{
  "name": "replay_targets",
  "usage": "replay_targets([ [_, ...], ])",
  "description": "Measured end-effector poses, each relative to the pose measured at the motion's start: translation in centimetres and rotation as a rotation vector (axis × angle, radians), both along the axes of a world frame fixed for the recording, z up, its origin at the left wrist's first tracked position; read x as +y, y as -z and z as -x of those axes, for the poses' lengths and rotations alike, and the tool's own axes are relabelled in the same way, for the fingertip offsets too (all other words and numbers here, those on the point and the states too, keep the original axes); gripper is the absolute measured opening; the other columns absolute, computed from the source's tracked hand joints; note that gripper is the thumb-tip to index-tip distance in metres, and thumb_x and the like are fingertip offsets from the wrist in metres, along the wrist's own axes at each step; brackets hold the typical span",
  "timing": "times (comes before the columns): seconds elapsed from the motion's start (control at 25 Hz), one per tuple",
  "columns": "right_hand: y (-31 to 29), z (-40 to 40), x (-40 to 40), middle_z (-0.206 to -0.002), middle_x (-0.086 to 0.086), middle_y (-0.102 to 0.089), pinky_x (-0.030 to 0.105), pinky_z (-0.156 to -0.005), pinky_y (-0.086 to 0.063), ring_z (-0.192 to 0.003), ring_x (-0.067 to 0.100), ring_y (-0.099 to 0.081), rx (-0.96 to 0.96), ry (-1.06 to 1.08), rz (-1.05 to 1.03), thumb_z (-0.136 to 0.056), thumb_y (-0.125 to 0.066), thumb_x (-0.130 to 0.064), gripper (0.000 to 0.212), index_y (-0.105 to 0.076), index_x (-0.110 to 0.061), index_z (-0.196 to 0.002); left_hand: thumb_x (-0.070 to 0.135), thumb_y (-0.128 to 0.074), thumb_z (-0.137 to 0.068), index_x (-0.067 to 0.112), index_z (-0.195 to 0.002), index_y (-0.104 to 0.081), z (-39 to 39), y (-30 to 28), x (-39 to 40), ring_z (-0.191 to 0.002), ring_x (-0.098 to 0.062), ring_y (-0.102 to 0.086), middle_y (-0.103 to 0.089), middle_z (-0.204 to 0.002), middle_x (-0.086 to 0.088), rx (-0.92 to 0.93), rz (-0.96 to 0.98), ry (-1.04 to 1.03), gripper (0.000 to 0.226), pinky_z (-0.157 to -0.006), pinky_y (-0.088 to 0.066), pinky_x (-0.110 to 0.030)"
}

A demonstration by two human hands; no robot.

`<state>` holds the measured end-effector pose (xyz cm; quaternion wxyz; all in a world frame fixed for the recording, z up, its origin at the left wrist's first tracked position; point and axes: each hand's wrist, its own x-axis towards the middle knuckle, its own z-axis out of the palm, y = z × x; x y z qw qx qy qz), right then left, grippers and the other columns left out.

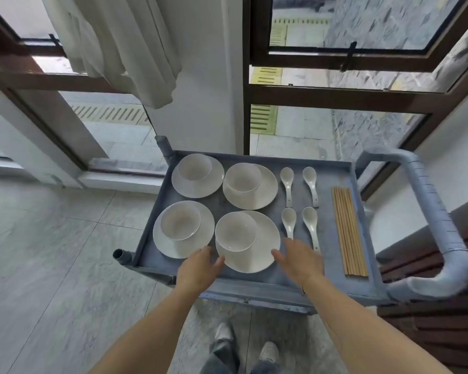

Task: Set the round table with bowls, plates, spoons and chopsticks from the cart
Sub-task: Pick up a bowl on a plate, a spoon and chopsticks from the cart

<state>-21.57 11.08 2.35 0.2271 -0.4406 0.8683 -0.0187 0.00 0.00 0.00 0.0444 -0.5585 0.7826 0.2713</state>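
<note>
From the head camera, both your forearms reach forward over the near edge of the cart [358,211]. Your left hand [196,268] lies palm down, fingers straight and loosely spread, their tips at the near left rim of the nearest plate [265,238]; its grip is wide and holds nothing. Your right hand [300,259] mirrors it at the plate's near right rim, fingers straight, grip wide, nothing held. Whether the fingertips touch the rim I cannot tell.

That plate carries a bowl [235,230] set toward its left side. Three more plates, each with a bowl, fill the left part of the cart top, the near left plate [200,233] just beside your left hand. Four spoons [299,203] lie in two pairs right of the plates; the near pair sits just beyond your right hand. The chopsticks [349,230] lie in a bundle along the right side, near the raised edge. The cart's handle [438,220] curves round on the right. Tiled floor [52,252] lies open to the left.
</note>
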Motion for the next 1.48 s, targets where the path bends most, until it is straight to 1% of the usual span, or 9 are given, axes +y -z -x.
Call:
replay_targets([
  [0.2,1.7,-1.1,-1.6,-0.109,0.006,-0.067,0.036,-0.072,-0.051,-0.094,0.027,-0.062,-0.160,0.153,-0.049,-0.097,-0.048,-0.038,0.031,-0.053,-0.016,-0.119,0.045,-0.052,-0.094,0.012,-0.093,-0.059,1.5,1.1,-1.7,-0.084,-0.024,-0.062,-0.068,-0.091,-0.006,0.068,-0.145,-0.067,0.034,-0.071,-0.050,-0.038],
  [0.48,3.1,-1.1,-2.7,-0.110,0.017,-0.064,0.040,-0.073,-0.054,-0.093,0.034,-0.063,-0.348,0.386,0.052,-0.092,-0.056,-0.013,0.030,-0.045,-0.010,-0.120,0.028,-0.064,-0.090,0.004,-0.097,-0.060,2.0,2.8,-3.4,-0.083,-0.033,-0.068,-0.071,-0.088,-0.012,0.167,-0.206,-0.110,0.025,-0.075,-0.055,-0.044],
  [0.56,3.4,-0.9,-2.9,-0.103,0.017,-0.064,0.048,-0.070,-0.060,-0.085,0.037,-0.066,-0.436,0.451,0.091,-0.088,-0.057,-0.006,0.031,-0.043,-0.011,-0.116,0.024,-0.065,-0.089,0.006,-0.092,-0.057,2.1,3.1,-3.6,-0.076,-0.028,-0.070,-0.073,-0.078,-0.011,0.174,-0.226,-0.124,0.019,-0.071,-0.056,-0.043],
  [0.68,3.3,-0.8,-2.6,-0.096,0.012,-0.064,0.046,-0.060,-0.062,-0.075,0.034,-0.068,-0.517,0.509,0.136,-0.086,-0.059,-0.002,0.035,-0.041,-0.017,-0.112,0.015,-0.064,-0.086,0.009,-0.089,-0.052,2.0,3.1,-3.7,-0.058,-0.025,-0.071,-0.073,-0.066,-0.010,0.285,-0.352,-0.200,0.014,-0.061,-0.061,-0.046],
  [0.8,3.0,-0.8,-2.2,-0.095,0.010,-0.065,0.040,-0.057,-0.063,-0.075,0.032,-0.069,-0.605,0.587,0.197,-0.086,-0.059,0.001,0.035,-0.042,-0.020,-0.108,0.016,-0.064,-0.089,0.011,-0.090,-0.050,2.1,2.6,-4.2,-0.061,-0.027,-0.073,-0.072,-0.080,-0.014,0.397,-0.433,-0.270,0.015,-0.061,-0.063,-0.047],
  [0.96,2.1,-0.5,-1.5,-0.092,0.012,-0.066,0.038,-0.057,-0.063,-0.079,0.034,-0.069,-0.631,0.625,0.266,-0.085,-0.060,0.001,0.036,-0.044,-0.020,-0.109,0.016,-0.064,-0.093,0.013,-0.097,-0.049,2.7,1.9,-4.2,-0.073,-0.025,-0.076,-0.066,-0.106,-0.014,0.560,-0.585,-0.360,0.015,-0.061,-0.063,-0.041],
  [1.2,0.6,-0.1,-0.4,-0.089,0.012,-0.067,0.031,-0.054,-0.061,-0.077,0.032,-0.071,-0.660,0.671,0.334,-0.085,-0.062,0.001,0.035,-0.046,-0.019,-0.109,0.009,-0.067,-0.092,0.025,-0.115,-0.053,3.9,0.5,-4.5,-0.072,-0.024,-0.076,-0.075,-0.089,-0.013,0.658,-0.714,-0.333,0.031,-0.059,-0.061,-0.034],
  [1.36,0.0,0.1,0.6,-0.080,0.010,-0.071,0.033,-0.057,-0.062,-0.065,0.024,-0.073,-0.691,0.710,0.358,-0.083,-0.065,-0.003,0.036,-0.047,-0.023,-0.106,0.004,-0.064,-0.091,0.026,-0.113,-0.054,4.8,0.0,-4.6,-0.070,-0.026,-0.076,-0.073,-0.097,-0.015,0.659,-0.726,-0.323,0.032,-0.057,-0.061,-0.036],
  [1.48,-0.3,1.1,1.4,-0.080,0.011,-0.071,0.031,-0.056,-0.060,-0.062,0.024,-0.072,-0.757,0.767,0.372,-0.087,-0.067,-0.022,0.020,-0.052,-0.027,-0.100,0.002,-0.062,-0.092,0.026,-0.114,-0.054,5.3,-0.1,-4.4,-0.069,-0.027,-0.076,-0.073,-0.099,-0.016,0.661,-0.726,-0.328,0.033,-0.057,-0.061,-0.036],
])
